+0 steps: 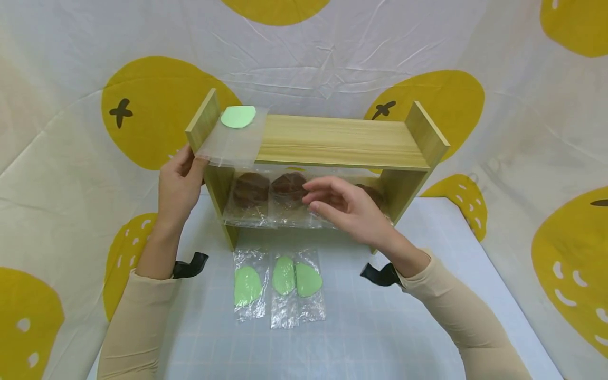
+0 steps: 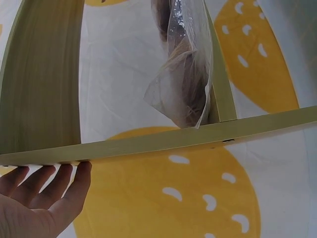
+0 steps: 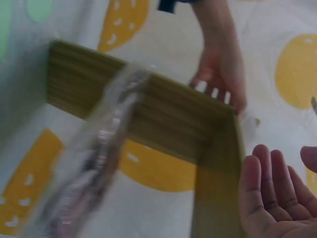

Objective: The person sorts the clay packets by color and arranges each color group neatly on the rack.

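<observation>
Currently | clear bag (image 1: pixel 233 145) atop shelf (image 1: pixel 342 140), beside left hand (image 1: pixel 179 184) (straight-fingered, against shelf) | right hand (image 1: pixel 349 208) farther off, loosely spread

the shelf (image 1: pixel 342 140) looks like smooth wood, the bags (image 1: pixel 249 285) glossy, crinkled plastic.

Packets (image 1: pixel 283 275) before shelf (image 1: pixel 339 138), one packet (image 1: pixel 235 136) atop its left

my left arm (image 1: pixel 158 248) and right arm (image 1: pixel 408 256) reached forward. my left hand (image 1: pixel 178 186) stretched its fingers (image 2: pixel 78 183) out, slightly apart; my right hand (image 1: pixel 349 208) hovered, palm (image 3: pixel 282 228) turned inward, fingers (image 3: pixel 250 183) gently curved, its thumb (image 3: pixel 310 157) held clear of them.
</observation>
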`<state>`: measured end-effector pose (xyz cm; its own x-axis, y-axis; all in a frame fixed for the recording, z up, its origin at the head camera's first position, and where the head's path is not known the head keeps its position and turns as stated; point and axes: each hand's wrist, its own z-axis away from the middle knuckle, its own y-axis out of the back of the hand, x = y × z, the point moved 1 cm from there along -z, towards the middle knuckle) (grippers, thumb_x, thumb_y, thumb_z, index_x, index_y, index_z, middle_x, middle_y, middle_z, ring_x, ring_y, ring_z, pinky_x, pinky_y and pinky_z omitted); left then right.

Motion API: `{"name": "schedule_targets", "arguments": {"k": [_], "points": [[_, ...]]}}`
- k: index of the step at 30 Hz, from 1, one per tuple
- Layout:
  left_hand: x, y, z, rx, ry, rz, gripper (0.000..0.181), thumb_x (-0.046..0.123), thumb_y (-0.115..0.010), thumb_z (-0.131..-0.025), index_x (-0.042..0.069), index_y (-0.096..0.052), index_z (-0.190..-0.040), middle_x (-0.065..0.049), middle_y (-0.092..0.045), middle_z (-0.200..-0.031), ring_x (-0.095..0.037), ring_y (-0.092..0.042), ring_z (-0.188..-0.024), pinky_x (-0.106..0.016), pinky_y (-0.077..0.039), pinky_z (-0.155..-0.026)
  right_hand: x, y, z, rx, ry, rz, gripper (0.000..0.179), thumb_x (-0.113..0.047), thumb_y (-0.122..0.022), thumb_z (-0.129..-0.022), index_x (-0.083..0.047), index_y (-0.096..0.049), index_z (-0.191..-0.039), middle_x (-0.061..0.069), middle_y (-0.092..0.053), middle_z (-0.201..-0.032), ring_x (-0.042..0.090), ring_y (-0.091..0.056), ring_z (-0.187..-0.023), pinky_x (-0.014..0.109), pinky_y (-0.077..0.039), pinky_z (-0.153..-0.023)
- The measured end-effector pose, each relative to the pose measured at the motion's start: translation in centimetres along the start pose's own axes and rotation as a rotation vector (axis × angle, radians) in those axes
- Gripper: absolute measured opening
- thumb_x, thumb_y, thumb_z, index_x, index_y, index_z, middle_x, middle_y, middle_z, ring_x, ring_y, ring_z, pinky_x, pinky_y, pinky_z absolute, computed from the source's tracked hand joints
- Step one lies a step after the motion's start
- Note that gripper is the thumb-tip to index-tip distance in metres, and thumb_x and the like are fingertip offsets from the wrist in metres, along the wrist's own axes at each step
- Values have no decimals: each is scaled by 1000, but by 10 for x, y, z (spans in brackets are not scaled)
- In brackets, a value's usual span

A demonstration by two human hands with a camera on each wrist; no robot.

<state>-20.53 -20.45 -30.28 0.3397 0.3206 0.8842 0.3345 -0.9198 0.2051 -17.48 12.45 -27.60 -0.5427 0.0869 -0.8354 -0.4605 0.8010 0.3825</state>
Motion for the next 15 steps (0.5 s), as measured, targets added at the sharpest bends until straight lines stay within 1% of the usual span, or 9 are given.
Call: {"name": "schedule_targets", "arguments": {"k": [3, 6, 11, 15], "points": [[0, 0, 0, 0, -2, -4, 44, 38, -58, -102, 31, -54, -145, 0, -59, -139, -20, -61, -113, -26, -57, -83, 15, -1, 18, 8, -35, 18, 32, -2, -62, -98, -1, -59, -131, 13, -67, -116, 28, -67, -103, 37, -56, -88], [-1, 0, 0, 3, -1, -7, 44, 38, -58, -102, 31, -54, -145, 0, -59, -139, -20, -61, -113, -26, -57, -82, 31, -3, 35, -2, -65, 13, 32, -2, -61, -99, -4, -59, -131, 12, -66, -117, 29, -66, -105, 38, -55, -89], [-2, 0, -1, 5, 3, -15, 44, 38, -57, -102, 32, -54, -145, 1, -59, -139, -19, -60, -113, -25, -57, -82, 56, -5, 58, -50, -108, -42, 34, 0, -59, -100, -5, -58, -133, 15, -64, -120, 32, -63, -110, 38, -53, -94], [-3, 0, -2, 6, -1, -7, 44, 38, -58, -102, 31, -54, -145, 1, -59, -139, -20, -61, -113, -27, -57, -83, 75, -9, 72, -97, -155, -57, 35, -2, -60, -100, -7, -57, -135, 8, -65, -119, 27, -63, -108, 37, -54, -93]]}}
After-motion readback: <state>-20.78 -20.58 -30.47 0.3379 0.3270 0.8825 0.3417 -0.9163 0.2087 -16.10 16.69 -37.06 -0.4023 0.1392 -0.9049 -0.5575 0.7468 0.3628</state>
